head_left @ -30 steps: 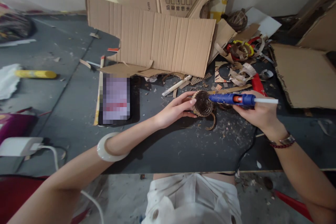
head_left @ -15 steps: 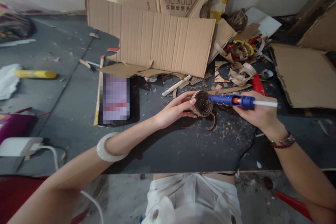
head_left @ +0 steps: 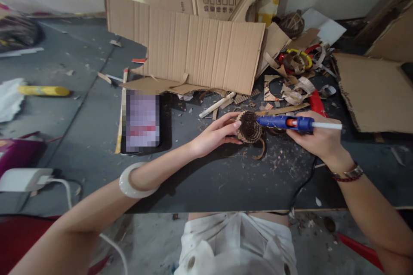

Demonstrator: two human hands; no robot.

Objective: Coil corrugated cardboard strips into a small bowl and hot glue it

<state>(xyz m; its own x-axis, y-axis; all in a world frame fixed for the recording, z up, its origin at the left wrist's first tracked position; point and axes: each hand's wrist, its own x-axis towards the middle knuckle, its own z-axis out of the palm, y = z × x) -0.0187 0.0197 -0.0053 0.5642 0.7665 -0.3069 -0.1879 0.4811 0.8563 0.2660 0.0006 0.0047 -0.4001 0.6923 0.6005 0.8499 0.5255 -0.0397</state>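
Note:
A small round cup of coiled corrugated cardboard [head_left: 251,128] rests on the dark table, its dark hollow facing up. My left hand [head_left: 217,135] grips its left side, thumb on the rim and fingers around it. A loose cardboard strip [head_left: 260,151] curls from its lower edge. In my right hand [head_left: 322,139] is a blue glue gun [head_left: 274,122], its nozzle pointing left at the cup's right rim. A white glue stick [head_left: 329,126] sticks out of the gun's back end.
Behind my hands lies a large corrugated cardboard sheet [head_left: 206,47]. Scraps and yellow-handled scissors [head_left: 305,58] are at the back right, near another cardboard piece [head_left: 380,94]. A phone [head_left: 142,122] lies left, beyond it a yellow tube [head_left: 45,91]. A black cord [head_left: 303,189] runs near the front edge.
The glue stick and the back of the gun have shifted very slightly to the right. My left hand and the cup look unmoved.

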